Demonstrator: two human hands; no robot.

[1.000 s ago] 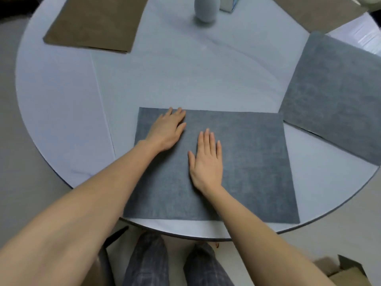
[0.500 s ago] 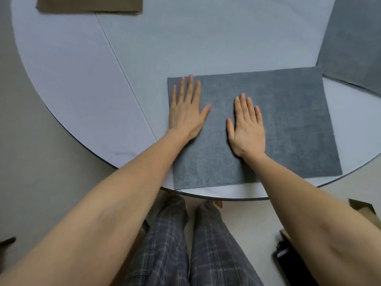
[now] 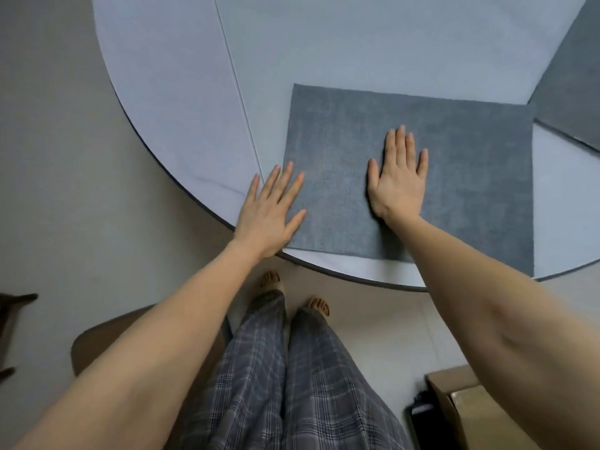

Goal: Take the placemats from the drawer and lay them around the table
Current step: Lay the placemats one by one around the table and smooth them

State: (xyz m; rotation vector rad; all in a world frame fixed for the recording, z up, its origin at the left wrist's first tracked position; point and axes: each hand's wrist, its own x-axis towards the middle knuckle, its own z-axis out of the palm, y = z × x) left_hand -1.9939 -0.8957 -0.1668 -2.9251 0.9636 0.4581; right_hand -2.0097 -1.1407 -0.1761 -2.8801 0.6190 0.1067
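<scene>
A grey felt placemat (image 3: 448, 177) lies flat on the round pale-grey table (image 3: 181, 92), squared to the near edge, its near right corner reaching just to the table's dark rim. The right hand (image 3: 397, 180) lies palm down on the placemat a little left of its middle, fingers straight and close together, thumb spread to the left, gripping nothing. The left hand (image 3: 271, 212) lies flat across the placemat's left edge near its near corner: the fingers are straight and fanned, the thumb and inner fingers on the felt, the outer fingers over bare tabletop, the heel of the hand at the table's rim; it too holds nothing. A second grey placemat (image 3: 571, 102) lies on the table to the right, set at an angle and cut off by the frame, one corner very near the first placemat's far right corner; whether they touch cannot be told. A thin seam line (image 3: 238, 89) runs across the tabletop left of the hands. Below the table edge are plaid trousers (image 3: 276, 378) and sandalled feet (image 3: 319, 306) on a grey floor, a brown chair seat (image 3: 100, 342) at the left, and a cardboard box (image 3: 467, 404) at the lower right.
</scene>
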